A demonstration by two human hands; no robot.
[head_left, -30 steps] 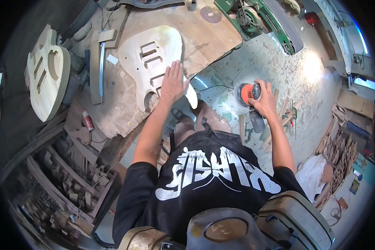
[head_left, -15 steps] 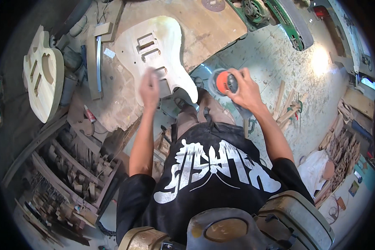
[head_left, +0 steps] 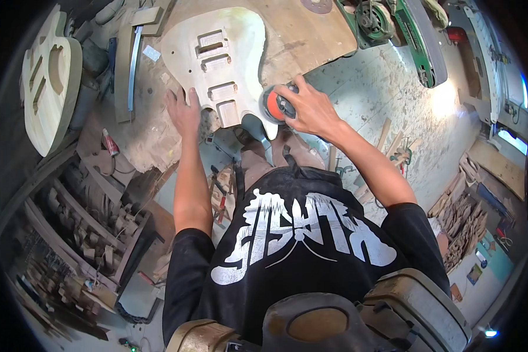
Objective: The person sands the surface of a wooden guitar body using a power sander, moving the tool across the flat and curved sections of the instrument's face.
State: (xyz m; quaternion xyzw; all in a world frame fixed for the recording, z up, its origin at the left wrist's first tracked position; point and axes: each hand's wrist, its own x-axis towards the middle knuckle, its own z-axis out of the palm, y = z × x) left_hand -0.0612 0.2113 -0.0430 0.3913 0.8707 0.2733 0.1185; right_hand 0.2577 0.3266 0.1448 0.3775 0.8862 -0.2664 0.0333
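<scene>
A pale wooden electric guitar body (head_left: 234, 70) with several routed cavities lies on the wooden workbench (head_left: 305, 41). My left hand (head_left: 183, 111) rests at its left lower edge, fingers stretched out and spread. In my right hand (head_left: 311, 108) is an orange and black orbital sander (head_left: 276, 105), gripped from above. The sander's round pad meets the edge of the guitar body near its right horn; whether it presses on the wood cannot be told.
A second guitar body (head_left: 53, 88) stands upright at the left. A metal ruler (head_left: 135, 67) and a small red-and-white tube (head_left: 110, 142) lie nearby. A green belt sander (head_left: 413, 41) is at the far right. Wooden racks (head_left: 88, 229) hold offcuts at lower left.
My right hand has brought the sander left to the guitar body's edge. My left hand has moved left from above the body to its edge, fingers now spread. The view has shifted slightly.
</scene>
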